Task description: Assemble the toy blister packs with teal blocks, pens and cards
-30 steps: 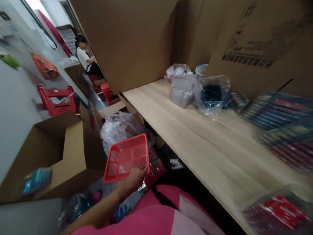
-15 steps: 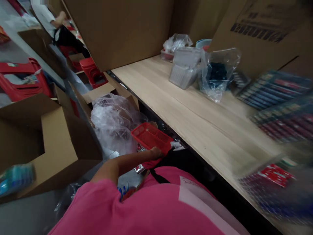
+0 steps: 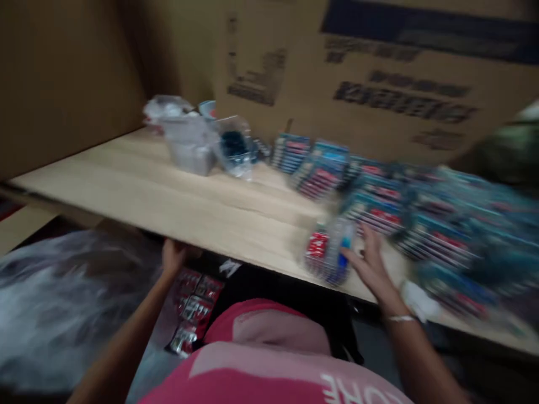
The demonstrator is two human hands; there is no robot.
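Blur softens the whole view. My right hand (image 3: 370, 264) is over the front part of the wooden table, thumb and fingers spread, right beside a clear plastic pack (image 3: 326, 252) with a red label and blue contents. I cannot tell whether the fingertips touch it. My left hand (image 3: 173, 255) is at the table's front edge on the left; its fingers are hidden or smeared. Below that hand lie several red and silver packets (image 3: 196, 306).
Blister-style packs (image 3: 442, 235) with teal and red cards cover the table's right side. Clear plastic boxes (image 3: 189, 143) and a bag with dark contents (image 3: 233, 146) stand farther back. Large cardboard (image 3: 295, 73) walls the rear. Crumpled clear plastic (image 3: 54, 314) fills the lower left.
The view has swung right toward the table. My left hand, earlier at a red basket below the table, is now at the table edge; the basket is out of sight. My right hand has come into view.
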